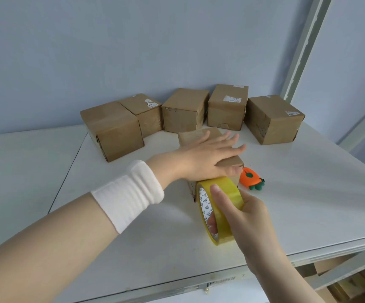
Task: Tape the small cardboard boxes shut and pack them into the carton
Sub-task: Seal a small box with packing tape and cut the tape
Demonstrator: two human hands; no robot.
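Observation:
A small cardboard box (195,134) lies in the middle of the white table (286,193). My left hand (203,158) rests flat on its top, fingers spread, a white wristband on the wrist. My right hand (242,217) grips a yellowish roll of clear tape (220,193), held upright against the box's near side, with fingers through the core. Several more small cardboard boxes (184,110) stand in a curved row behind, near the wall. The carton is not in view.
An orange carrot-shaped cutter (251,178) lies just right of the box under my hand. A white shelf post (301,49) rises at the right. Brown cardboard (341,283) shows on a lower level beneath the table's front right edge.

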